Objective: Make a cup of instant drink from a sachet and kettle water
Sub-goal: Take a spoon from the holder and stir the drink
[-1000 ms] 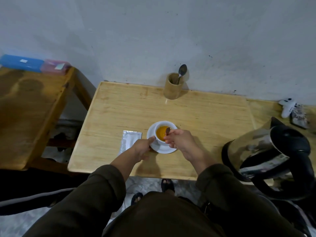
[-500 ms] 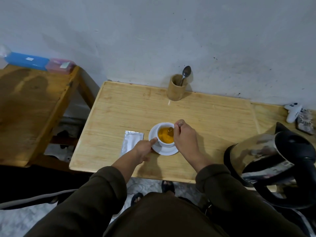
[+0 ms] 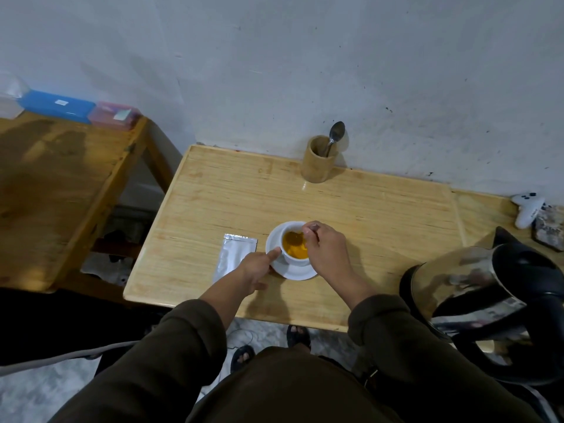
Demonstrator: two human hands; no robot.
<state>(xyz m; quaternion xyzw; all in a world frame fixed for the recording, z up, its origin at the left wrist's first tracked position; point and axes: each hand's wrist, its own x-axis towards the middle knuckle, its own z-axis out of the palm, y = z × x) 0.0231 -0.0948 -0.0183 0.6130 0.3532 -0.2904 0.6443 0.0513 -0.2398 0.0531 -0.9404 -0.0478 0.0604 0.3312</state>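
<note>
A white cup (image 3: pixel 295 260) full of orange drink stands on a white saucer (image 3: pixel 300 273) near the front of the light wooden table (image 3: pixel 366 209). My right hand (image 3: pixel 325 248) is over the cup's right rim, fingers pinched on a small spoon (image 3: pixel 312 228) whose bowl dips into the drink. My left hand (image 3: pixel 259 267) grips the saucer's left edge, thumb on the rim. A silver sachet (image 3: pixel 233 254) lies flat just left of the saucer. The steel kettle (image 3: pixel 488 297) with a black handle stands at the right front.
A bamboo holder (image 3: pixel 319 160) with a second spoon (image 3: pixel 335 134) stands at the back against the wall. A white game controller (image 3: pixel 528 206) lies at the far right. A darker wooden table (image 3: pixel 61 184) on the left carries blue and pink boxes (image 3: pixel 79 109).
My right hand has moved the spoon around inside the cup, from its near side to its far right rim. My left hand has stayed on the saucer.
</note>
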